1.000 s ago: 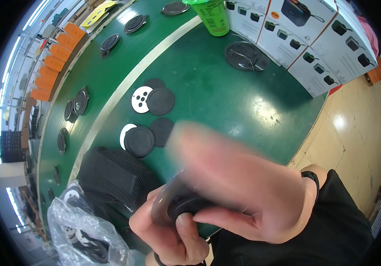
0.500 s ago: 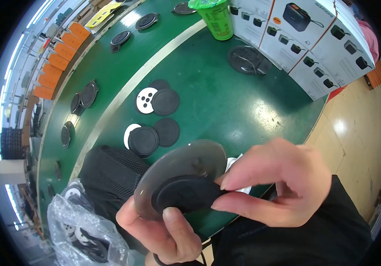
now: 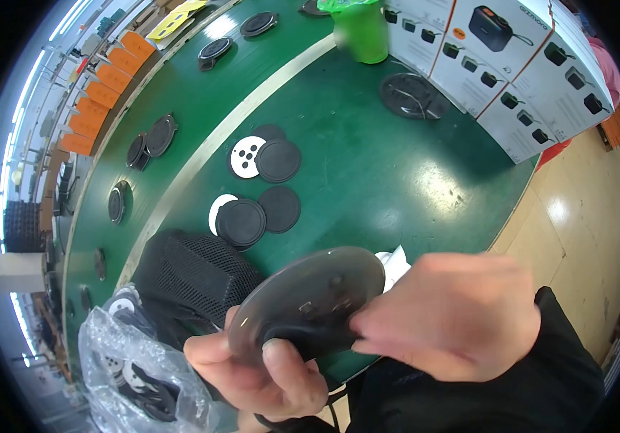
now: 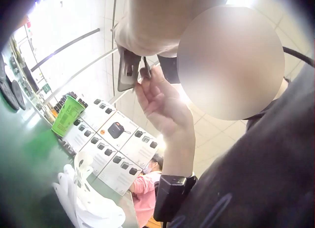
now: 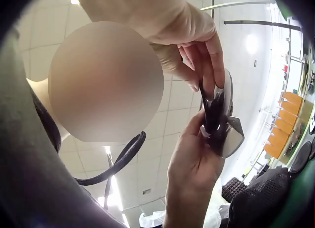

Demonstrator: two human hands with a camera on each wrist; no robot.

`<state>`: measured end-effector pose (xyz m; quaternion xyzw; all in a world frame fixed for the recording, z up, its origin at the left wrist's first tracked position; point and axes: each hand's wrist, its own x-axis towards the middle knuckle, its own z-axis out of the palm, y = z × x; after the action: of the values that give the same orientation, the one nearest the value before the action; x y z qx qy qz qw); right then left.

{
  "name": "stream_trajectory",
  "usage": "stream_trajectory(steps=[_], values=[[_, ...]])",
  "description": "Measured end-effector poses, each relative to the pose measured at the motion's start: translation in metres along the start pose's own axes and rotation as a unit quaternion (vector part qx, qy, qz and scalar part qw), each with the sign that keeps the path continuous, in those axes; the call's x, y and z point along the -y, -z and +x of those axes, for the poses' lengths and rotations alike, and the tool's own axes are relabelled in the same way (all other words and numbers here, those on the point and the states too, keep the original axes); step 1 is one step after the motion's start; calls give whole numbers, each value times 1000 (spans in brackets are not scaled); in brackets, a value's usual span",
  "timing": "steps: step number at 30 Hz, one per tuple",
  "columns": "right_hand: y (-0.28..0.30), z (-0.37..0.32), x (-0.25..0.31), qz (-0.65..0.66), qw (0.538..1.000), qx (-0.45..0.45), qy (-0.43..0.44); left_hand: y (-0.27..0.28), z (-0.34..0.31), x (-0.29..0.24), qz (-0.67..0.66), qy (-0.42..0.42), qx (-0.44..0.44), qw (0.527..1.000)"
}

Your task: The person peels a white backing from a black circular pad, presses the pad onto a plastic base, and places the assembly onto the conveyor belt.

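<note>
My left hand (image 3: 259, 372) grips a round, smoky see-through plastic cover (image 3: 339, 278) by its near edge, the thumb on its lower face. A black disc (image 3: 301, 333) lies against that cover, partly under the thumb. My right hand (image 3: 447, 317), blurred in the head view, has its fingertips at the right edge of the disc. In the right wrist view the right thumb and fingers (image 5: 211, 65) pinch the black disc (image 5: 211, 107) beside the cover (image 5: 231, 144). White cut-out pieces (image 4: 88, 203) lie on the table, mostly hidden behind the right hand in the head view.
Two small groups of black and white discs (image 3: 278, 160) lie on the green table (image 3: 368, 173). A black mesh bag (image 3: 194, 278) and a clear plastic bag (image 3: 137, 361) stand at the left. Printed cartons (image 3: 498, 65), a green cup (image 3: 364, 32) and another smoky cover (image 3: 411, 96) are at the back.
The right hand moved from across the cover to the black disc's right edge, then turned over there. The left hand keeps its grip, and the cover tilts to show more of its face.
</note>
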<state>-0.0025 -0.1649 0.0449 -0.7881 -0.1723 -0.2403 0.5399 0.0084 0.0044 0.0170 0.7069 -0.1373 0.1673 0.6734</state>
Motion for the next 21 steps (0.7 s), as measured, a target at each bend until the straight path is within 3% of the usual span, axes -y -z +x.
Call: stream_trajectory(steps=[3,6,9,11,15,17,19,21], values=[[-5,0,7,-74,995,-27,69,-3,3,3,-51,-14,16,998],[-9,0,9,-119,984,-47,123,-23,3,-9,-20,21,-105,994],[-12,-1,11,-89,991,-67,75,-11,1,4,7,-62,-62,996],[-8,0,15,-91,995,-24,18,-3,7,1,-12,-88,16,996],[-2,3,14,-118,992,49,-9,3,7,-4,39,-57,28,997],[-17,0,3,-90,993,-57,52,0,6,0,28,-63,10,998],[-20,0,1,-82,992,-84,55,3,5,0,52,-70,12,996],[-12,3,10,-96,995,-33,-1,1,4,-3,81,-56,0,995]])
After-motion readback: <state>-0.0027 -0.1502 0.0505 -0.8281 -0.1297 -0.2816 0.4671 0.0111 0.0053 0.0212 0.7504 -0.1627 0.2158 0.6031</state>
